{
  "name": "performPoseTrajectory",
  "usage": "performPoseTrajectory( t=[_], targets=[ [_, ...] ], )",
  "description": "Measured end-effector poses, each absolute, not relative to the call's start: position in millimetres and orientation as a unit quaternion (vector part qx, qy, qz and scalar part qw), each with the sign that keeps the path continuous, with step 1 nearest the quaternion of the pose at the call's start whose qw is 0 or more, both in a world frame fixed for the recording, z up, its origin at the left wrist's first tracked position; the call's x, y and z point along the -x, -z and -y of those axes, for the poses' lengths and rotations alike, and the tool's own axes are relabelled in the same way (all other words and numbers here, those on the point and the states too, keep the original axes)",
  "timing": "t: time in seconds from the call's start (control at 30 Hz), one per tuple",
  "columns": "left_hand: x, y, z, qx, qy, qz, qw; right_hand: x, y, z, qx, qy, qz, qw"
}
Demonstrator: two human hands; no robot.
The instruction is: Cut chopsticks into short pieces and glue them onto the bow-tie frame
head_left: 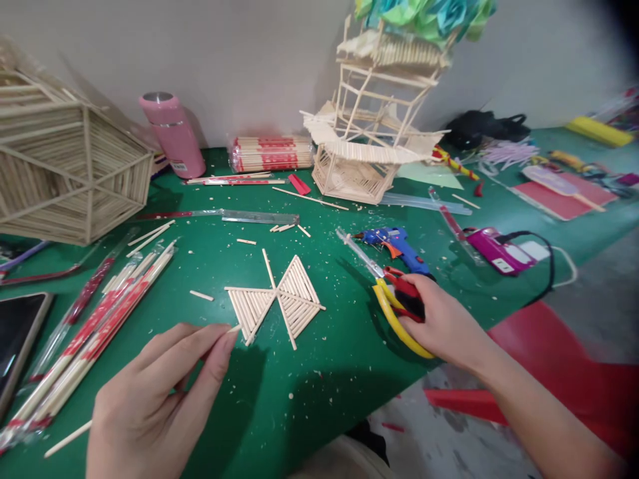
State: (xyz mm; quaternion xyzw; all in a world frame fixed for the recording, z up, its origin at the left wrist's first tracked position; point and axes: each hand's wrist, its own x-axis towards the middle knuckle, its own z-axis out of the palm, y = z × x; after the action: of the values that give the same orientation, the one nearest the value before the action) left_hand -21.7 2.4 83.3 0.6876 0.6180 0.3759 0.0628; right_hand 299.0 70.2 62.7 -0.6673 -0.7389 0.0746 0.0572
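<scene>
My left hand [164,392] pinches a thin wooden stick [70,438] between thumb and fingertips. One end of the stick shows just past the fingertips, beside the flat stick piece [252,309]. That piece has sticks meeting at one centre, with several wedges filled by rows of short sticks. My right hand [444,319] is closed around pliers [392,319] with yellow and red handles; their jaws are hard to make out. A blue glue gun [394,246] lies just beyond the pliers.
A tiered stick model [359,156] and a pink bottle [172,133] stand at the back. A webbed stick frame [90,179] fills the left. Packaged sticks [100,332] lie beside a phone [22,339]. A magenta device [499,251] is at right; offcuts dot the green table [339,392].
</scene>
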Motion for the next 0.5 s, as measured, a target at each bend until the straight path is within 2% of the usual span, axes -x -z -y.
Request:
performPoseTrajectory(
  t=[0.17,0.33,0.4,0.5],
  targets=[
    [5,-95,-12,-0.697,-0.379,-0.603,0.084,-284,-79,-42,0.59,-0.275,0.73,0.208],
    [-4,-101,-24,-0.681,-0.41,-0.595,0.12,-254,-83,-14,0.531,-0.405,0.703,0.245],
    [-6,-103,-27,-0.674,-0.429,-0.587,0.131,-245,-83,-8,0.516,-0.412,0.707,0.254],
    [-9,-105,-31,-0.67,-0.45,-0.572,0.142,-240,-81,-3,0.525,-0.356,0.735,0.241]
  ],
)
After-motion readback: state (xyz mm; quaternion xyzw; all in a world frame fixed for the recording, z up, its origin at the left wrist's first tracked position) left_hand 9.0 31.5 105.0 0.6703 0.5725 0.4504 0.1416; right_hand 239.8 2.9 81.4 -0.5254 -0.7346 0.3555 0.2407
